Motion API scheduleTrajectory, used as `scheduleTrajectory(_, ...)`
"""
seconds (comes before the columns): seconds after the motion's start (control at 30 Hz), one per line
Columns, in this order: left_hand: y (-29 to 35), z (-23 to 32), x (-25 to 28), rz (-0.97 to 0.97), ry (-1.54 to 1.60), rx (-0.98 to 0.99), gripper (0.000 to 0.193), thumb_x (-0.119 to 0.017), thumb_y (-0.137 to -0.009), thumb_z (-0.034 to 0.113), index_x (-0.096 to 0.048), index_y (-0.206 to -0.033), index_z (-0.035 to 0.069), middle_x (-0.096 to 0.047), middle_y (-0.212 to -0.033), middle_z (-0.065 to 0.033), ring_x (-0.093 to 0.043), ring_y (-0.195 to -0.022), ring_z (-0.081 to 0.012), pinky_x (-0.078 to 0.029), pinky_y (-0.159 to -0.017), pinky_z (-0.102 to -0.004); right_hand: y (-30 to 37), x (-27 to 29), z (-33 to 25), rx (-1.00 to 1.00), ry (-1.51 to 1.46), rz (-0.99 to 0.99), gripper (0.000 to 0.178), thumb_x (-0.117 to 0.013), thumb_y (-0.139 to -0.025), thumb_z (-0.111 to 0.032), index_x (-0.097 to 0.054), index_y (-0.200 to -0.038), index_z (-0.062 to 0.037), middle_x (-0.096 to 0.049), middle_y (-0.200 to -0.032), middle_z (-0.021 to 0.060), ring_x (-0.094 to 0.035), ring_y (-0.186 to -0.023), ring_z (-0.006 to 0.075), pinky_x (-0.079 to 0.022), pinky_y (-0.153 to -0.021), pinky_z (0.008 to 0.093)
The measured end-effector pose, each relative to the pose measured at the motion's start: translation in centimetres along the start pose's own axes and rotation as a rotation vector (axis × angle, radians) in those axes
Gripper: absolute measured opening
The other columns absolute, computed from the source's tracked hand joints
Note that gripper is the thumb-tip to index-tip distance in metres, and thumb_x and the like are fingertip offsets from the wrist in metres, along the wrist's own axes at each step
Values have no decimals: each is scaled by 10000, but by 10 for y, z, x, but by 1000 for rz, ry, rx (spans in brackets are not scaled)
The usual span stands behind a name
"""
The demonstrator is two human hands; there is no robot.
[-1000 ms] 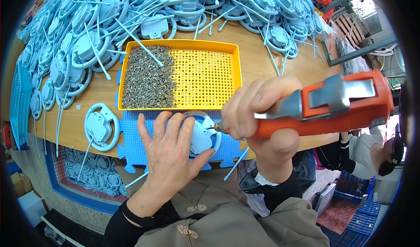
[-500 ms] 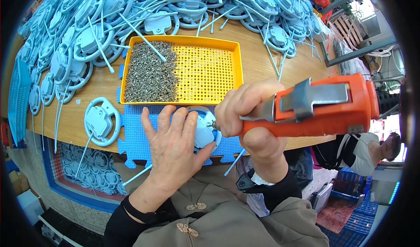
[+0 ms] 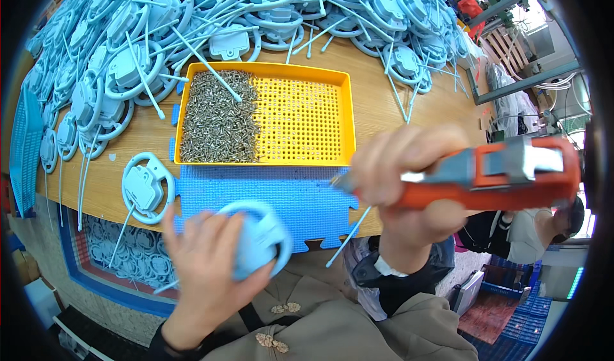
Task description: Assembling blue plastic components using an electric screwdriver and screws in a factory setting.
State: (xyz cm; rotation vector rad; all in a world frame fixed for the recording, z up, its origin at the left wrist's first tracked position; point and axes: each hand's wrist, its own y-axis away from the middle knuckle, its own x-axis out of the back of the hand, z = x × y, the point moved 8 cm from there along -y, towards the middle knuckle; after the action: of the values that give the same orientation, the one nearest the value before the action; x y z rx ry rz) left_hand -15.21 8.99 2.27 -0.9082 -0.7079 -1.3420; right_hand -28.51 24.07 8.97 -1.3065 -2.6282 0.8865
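Note:
My left hand (image 3: 208, 268) is closed on a light-blue plastic ring part (image 3: 259, 239) with a box-shaped centre and a thin stem. It holds the part tilted above the near edge of the blue foam mat (image 3: 211, 188); both are slightly blurred. At the right, my right hand (image 3: 403, 175) grips an orange power screwdriver (image 3: 511, 191) with a metal clip, its tip pointing left over the mat's right side. Beyond the mat stands a yellow tray (image 3: 352, 118) with a perforated bottom. Small metal screws (image 3: 220, 127) fill its left part.
A heap of similar blue ring parts (image 3: 275, 15) covers the far side of the wooden table (image 3: 384, 92). One single ring part (image 3: 147, 185) lies left of the mat. Below the table edge, a crate (image 3: 125, 246) holds more parts. Another person (image 3: 537, 233) is at the right.
My left hand has lifted the ring part off the mat and drawn it left and nearer. The screwdriver has moved off the part, to the right.

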Motion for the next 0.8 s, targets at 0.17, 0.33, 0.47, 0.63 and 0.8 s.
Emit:
scheduleTrajectory(0.17, 76, -50, 67, -251, -302, 250, 676, -755, -681, 48, -513, -1312, 34, -532, -1278, -236, -510, -1166, -422, -427, -985, -465, -4, 29, 24, -71, 70, 194, 525, -685, -853, -500, -521, -1034, -35, -526, -714, 40, -517, -616, 170, -439, -553, 311)
scheduleTrajectory(0.33, 79, -98, 59, -68, -340, 377, 766, -728, -622, 139, -483, -1336, 11, -463, -1298, -192, -411, -1245, -373, -258, -1089, -482, 2, 34, 43, -36, -103, 248, 378, -767, -808, -148, -520, -1047, 10, -536, -700, 58, -546, -635, 145, -430, -566, 264)
scheduleTrajectory(0.47, 41, -126, 58, 178, -270, 408, 772, -718, -663, 88, -445, -1383, 24, -453, -1363, -184, -395, -1299, -354, -287, -1089, -435, 1, 38, 51, -65, -62, 258, 375, -768, -801, -152, -523, -1026, 22, -557, -703, 55, -544, -628, 129, -431, -573, 248)
scheduleTrajectory(0.63, 27, -152, 36, 149, -224, 448, 745, -721, -674, 77, -462, -1371, 27, -467, -1364, -178, -411, -1298, -348, -320, -1076, -422, 1, 43, 52, -99, 256, 192, 475, -709, -849, -433, -506, -1019, -39, -520, -701, 57, -525, -604, 180, -448, -542, 315)
scheduleTrajectory(0.8, 29, -123, 43, 176, -193, 330, 692, -768, -647, 143, -523, -1279, 4, -525, -1244, -176, -472, -1202, -342, -356, -1034, -421, -3, 40, 53, -107, 223, 182, 455, -708, -851, -418, -503, -1011, -45, -519, -701, 55, -524, -605, 182, -448, -541, 318)
